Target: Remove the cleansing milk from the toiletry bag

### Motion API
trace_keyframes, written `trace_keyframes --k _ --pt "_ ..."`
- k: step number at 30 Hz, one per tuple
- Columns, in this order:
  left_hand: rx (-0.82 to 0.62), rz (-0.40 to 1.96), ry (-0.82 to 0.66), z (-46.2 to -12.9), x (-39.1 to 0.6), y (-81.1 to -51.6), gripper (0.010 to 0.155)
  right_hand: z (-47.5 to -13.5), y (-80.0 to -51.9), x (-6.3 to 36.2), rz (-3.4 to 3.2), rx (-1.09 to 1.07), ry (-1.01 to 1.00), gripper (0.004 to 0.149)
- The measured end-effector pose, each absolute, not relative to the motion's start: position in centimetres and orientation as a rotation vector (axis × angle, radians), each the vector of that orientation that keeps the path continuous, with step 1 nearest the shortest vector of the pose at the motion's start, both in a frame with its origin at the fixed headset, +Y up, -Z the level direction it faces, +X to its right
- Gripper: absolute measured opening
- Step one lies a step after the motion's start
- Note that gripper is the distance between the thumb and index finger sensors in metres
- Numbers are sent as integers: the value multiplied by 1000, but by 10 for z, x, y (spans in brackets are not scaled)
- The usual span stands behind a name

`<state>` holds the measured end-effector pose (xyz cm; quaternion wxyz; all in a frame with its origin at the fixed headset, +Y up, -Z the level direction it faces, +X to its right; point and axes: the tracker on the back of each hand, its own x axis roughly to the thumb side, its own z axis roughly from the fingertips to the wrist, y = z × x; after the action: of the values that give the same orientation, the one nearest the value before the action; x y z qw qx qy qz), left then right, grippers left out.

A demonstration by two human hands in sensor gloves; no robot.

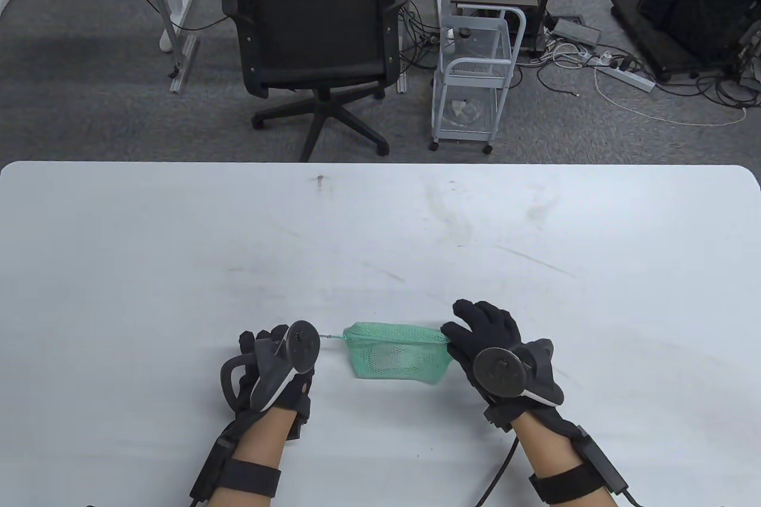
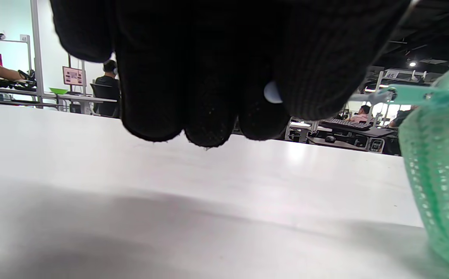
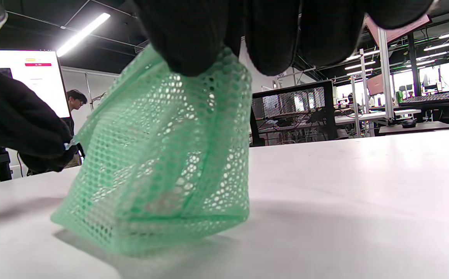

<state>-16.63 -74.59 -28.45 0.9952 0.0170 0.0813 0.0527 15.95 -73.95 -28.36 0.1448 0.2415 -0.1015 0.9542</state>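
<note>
A green mesh toiletry bag (image 1: 398,355) stands on the white table (image 1: 380,233) between my hands. A pale object shows faintly through its mesh (image 1: 399,357); I cannot tell what it is. My left hand (image 1: 279,352) pinches the small zipper pull (image 2: 272,92) at the end of a thin tab stretched from the bag's left end. My right hand (image 1: 475,331) pinches the bag's top right corner. In the right wrist view the bag (image 3: 162,166) hangs under my fingertips (image 3: 193,50) with its base on the table. In the left wrist view the bag (image 2: 441,174) fills the right edge.
Beyond the table's far edge stand a black office chair (image 1: 318,37) and a white wire trolley (image 1: 475,79) on grey carpet, with cables at the right.
</note>
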Motion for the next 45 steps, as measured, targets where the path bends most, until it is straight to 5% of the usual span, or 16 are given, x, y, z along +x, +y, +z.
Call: trace_keyframes --k 19,31,45 --pt "103 208 118 -276 -171 -736 50 -283 -742 163 2741 684 -268 47" --pt "45 346 -142 -268 -147 -736 69 -281 -742 160 2743 720 -261 46" --pt "14 331 -198 -270 -136 -743 62 -275 -743 149 2722 800 -231 49"
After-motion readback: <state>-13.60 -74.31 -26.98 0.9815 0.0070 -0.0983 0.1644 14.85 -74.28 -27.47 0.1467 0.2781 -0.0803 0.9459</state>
